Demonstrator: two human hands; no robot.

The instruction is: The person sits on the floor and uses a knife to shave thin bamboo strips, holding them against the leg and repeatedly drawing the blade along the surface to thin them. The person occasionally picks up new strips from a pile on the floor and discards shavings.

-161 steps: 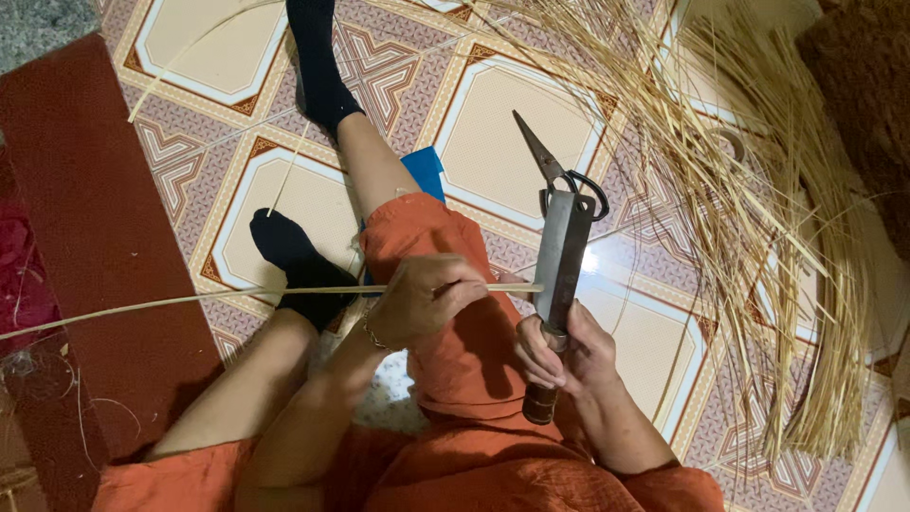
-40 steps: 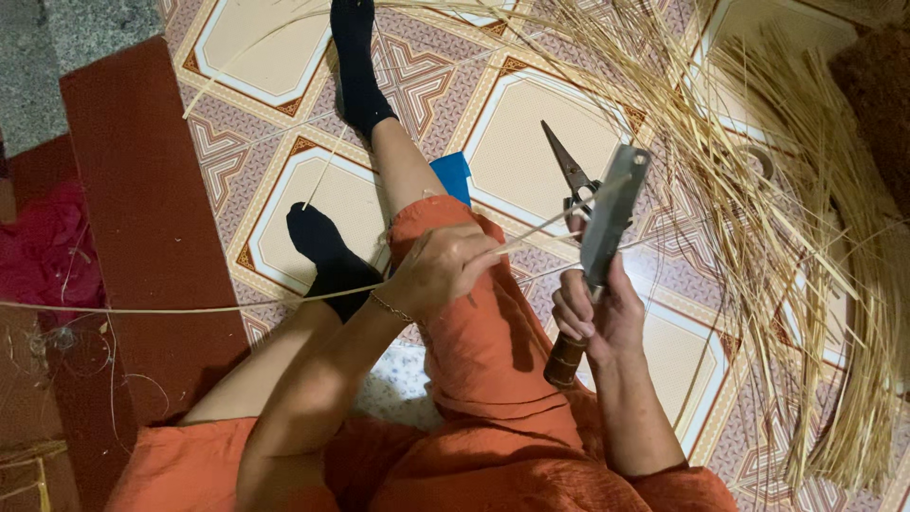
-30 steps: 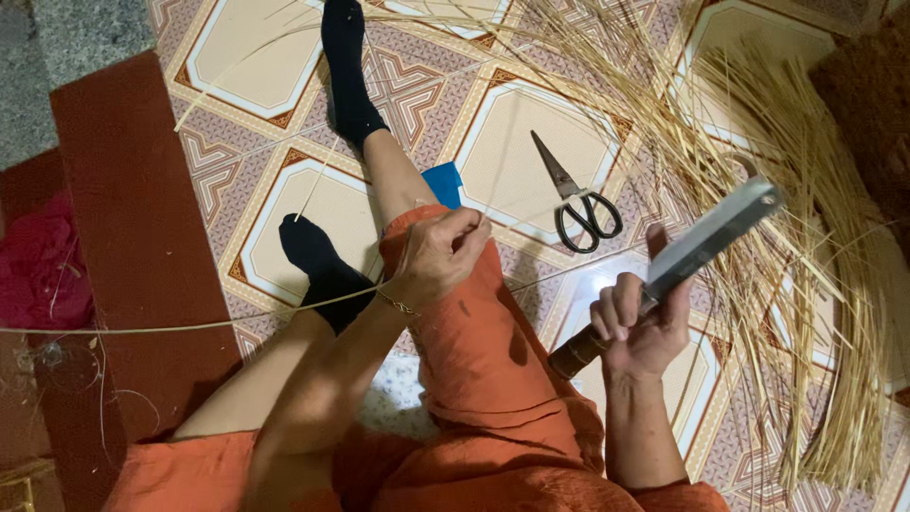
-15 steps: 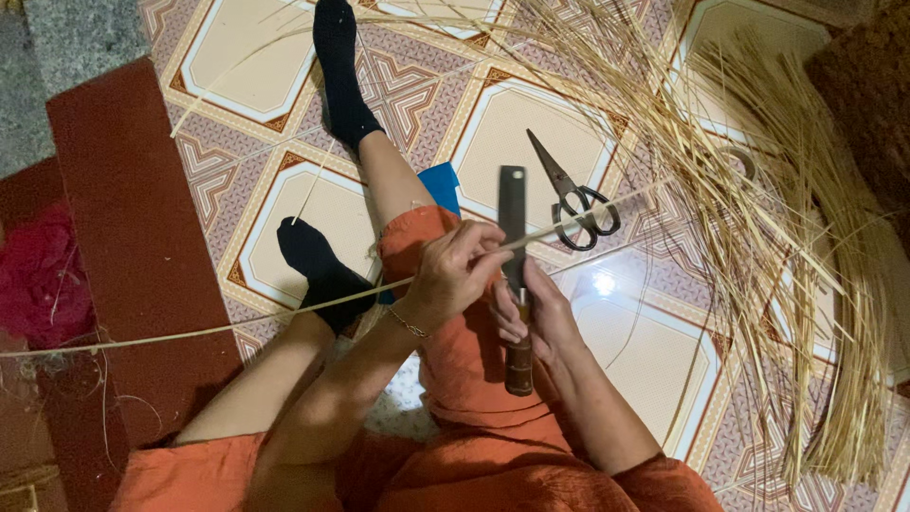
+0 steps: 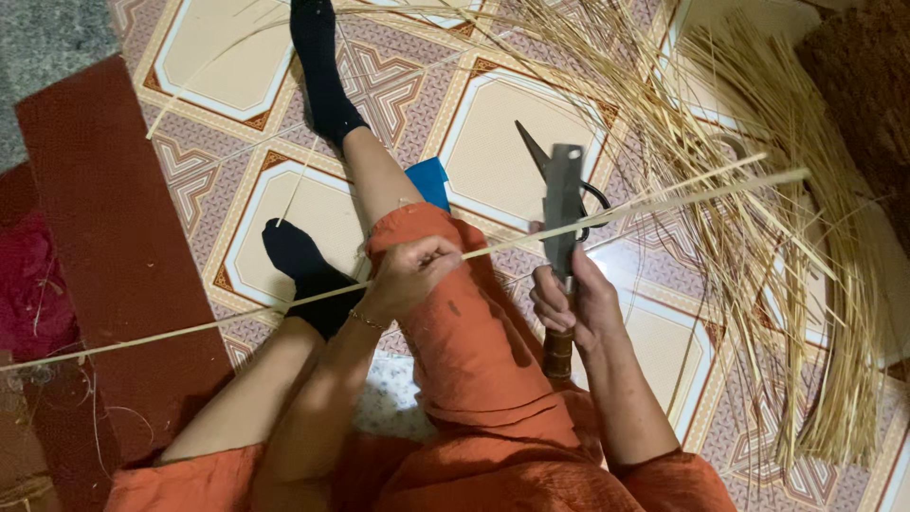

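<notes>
Bamboo strip (image 5: 664, 201), pinched by left hand (image 5: 409, 275), slants up-right across the upright knife (image 5: 563, 210) gripped by right hand (image 5: 573, 303).

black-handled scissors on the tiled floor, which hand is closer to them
Right. The right hand, gripping the flat metal blade knife, sits just below the black-handled scissors. The left hand, pinching the long pale cane strip over the knee, is farther off to their left.

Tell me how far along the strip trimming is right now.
Done: cannot tell from this view; no finished pile stands apart. In hand: the left hand pinches one long strip across the knee while the right hand holds the knife upright against it. Left: a large loose bundle of strips lies on the tiled floor, scissors beside it.
</notes>
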